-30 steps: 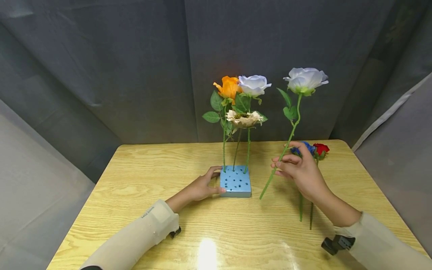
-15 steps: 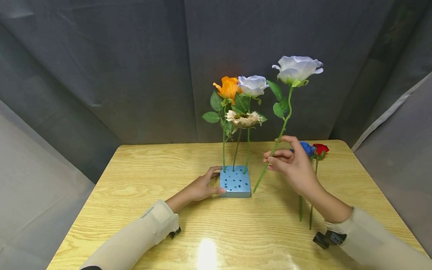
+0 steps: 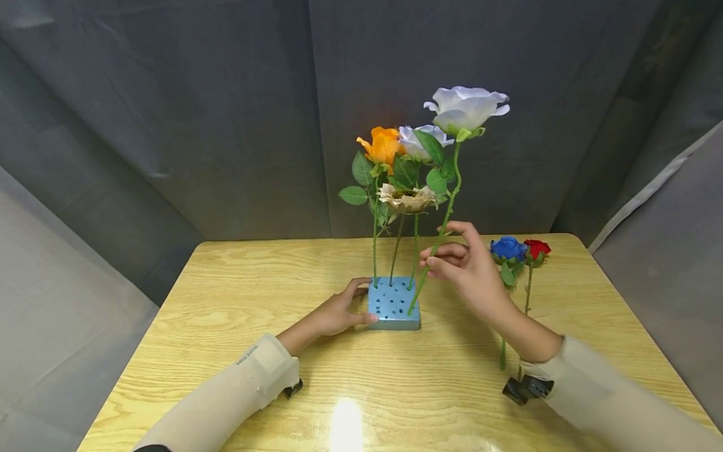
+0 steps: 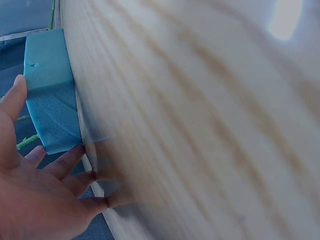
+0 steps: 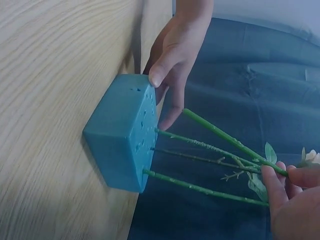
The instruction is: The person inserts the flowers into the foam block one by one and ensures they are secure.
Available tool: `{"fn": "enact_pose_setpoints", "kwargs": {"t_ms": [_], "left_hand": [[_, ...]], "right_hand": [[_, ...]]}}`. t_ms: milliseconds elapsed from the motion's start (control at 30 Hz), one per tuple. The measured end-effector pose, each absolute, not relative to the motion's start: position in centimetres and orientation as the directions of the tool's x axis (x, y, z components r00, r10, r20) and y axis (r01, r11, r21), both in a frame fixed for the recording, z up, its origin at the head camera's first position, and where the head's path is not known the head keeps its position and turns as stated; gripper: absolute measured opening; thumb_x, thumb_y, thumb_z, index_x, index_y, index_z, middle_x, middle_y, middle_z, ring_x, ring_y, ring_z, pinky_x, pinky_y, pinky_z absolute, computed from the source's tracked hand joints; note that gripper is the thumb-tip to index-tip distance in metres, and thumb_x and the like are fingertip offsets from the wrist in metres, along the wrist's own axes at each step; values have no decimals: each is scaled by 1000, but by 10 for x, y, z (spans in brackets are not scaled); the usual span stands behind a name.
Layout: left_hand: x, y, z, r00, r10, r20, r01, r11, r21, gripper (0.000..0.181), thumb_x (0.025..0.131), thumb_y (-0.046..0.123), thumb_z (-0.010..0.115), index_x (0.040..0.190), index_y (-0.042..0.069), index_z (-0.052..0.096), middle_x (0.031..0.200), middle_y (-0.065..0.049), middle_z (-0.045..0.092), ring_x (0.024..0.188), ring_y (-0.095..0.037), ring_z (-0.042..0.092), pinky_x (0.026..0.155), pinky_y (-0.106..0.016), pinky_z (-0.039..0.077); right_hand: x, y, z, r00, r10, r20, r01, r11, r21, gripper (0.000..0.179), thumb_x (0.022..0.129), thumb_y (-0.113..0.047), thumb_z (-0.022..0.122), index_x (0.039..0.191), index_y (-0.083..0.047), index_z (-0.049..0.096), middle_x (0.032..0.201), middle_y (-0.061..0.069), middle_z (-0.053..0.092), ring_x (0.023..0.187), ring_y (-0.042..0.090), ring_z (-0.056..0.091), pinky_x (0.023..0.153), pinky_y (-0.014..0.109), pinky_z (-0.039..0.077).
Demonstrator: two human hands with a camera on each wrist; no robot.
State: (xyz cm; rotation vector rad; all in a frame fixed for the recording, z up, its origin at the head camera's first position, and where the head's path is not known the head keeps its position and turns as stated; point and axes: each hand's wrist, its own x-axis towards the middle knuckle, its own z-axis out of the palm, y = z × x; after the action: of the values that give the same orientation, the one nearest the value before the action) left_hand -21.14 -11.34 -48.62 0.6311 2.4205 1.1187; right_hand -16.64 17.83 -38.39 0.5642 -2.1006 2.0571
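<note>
A blue foam block point(image 3: 393, 324) with many small holes in its top sits mid-table. My left hand point(image 3: 334, 312) holds its left side, thumb at the front corner and fingers at the back. Three artificial flowers stand in its rear holes: an orange rose point(image 3: 382, 148), a white rose point(image 3: 415, 145) and a cream daisy-like flower point(image 3: 408, 200). My right hand point(image 3: 473, 271) pinches the stem of another white rose point(image 3: 467, 109), tilted with its bloom to the right. In the right wrist view this stem's lower tip point(image 5: 187, 113) hangs apart from the block's holed face.
On the right of the wooden table point(image 3: 271, 270) lie a blue rose point(image 3: 507, 248) and a red rose point(image 3: 536, 250), their stems toward me and partly behind my right forearm. A dark grey curtain point(image 3: 254, 125) hangs behind the table's back edge.
My right hand has carried the white rose leftward, bringing its stem tip from beside the block to over its top. The blue rose has come into fuller view. My left hand stays put.
</note>
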Motion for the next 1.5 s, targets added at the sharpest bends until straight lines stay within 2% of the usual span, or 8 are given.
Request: {"fn": "enact_pose_setpoints", "kwargs": {"t_ms": [267,533,600,767,833,1167,1500], "left_hand": [[-212,-114,-487,-817,552,-168,232,581,780,87,96,43,73,163,27,20,164,-15,37,148,-44,36,118,-61,31],[-214,-114,-487,-813,557,-171,229,576,785,88,96,43,73,163,27,19,164,-16,36,148,-44,36,118,-60,31],[-214,-114,-487,-813,555,-173,225,574,787,88,96,43,74,163,27,19,164,-16,36,148,-44,35,119,-60,30],[-215,-114,-487,-817,550,-173,222,578,785,88,95,44,74,163,28,20,164,-14,38,149,-42,34,120,-59,28],[-215,-114,-488,-816,551,-172,227,580,783,88,95,44,75,163,28,20,163,-14,38,150,-41,34,120,-59,27],[-215,-115,-486,-811,560,-170,230,571,788,88,96,43,74,163,27,20,163,-16,39,150,-42,33,120,-60,27],[-215,-114,-487,-815,553,-171,230,580,781,87,96,45,74,162,27,21,163,-15,39,150,-42,33,120,-60,27]], "right_hand": [[-171,160,-386,-917,-145,373,-379,21,-925,52,99,7,63,142,-10,40,113,36,66,95,22,76,81,36,62],[-173,142,-390,-917,-124,380,-391,82,-917,53,97,10,64,143,-2,40,109,30,70,90,11,74,80,35,62],[-174,138,-392,-912,-123,391,-403,100,-910,53,96,10,65,143,-1,40,107,30,70,91,13,75,79,34,62],[-175,129,-398,-906,-114,408,-420,117,-900,53,95,10,66,141,0,42,104,26,72,96,36,74,78,32,62],[-176,125,-401,-901,-111,418,-430,128,-894,53,95,10,67,141,0,43,103,25,73,95,41,73,77,30,62],[-179,113,-412,-885,-86,458,-466,185,-866,53,94,10,69,140,-3,47,100,22,74,91,35,74,77,28,61],[-181,106,-417,-876,-59,478,-480,185,-857,49,94,8,69,137,-5,49,100,21,75,91,44,73,76,29,61]]}}
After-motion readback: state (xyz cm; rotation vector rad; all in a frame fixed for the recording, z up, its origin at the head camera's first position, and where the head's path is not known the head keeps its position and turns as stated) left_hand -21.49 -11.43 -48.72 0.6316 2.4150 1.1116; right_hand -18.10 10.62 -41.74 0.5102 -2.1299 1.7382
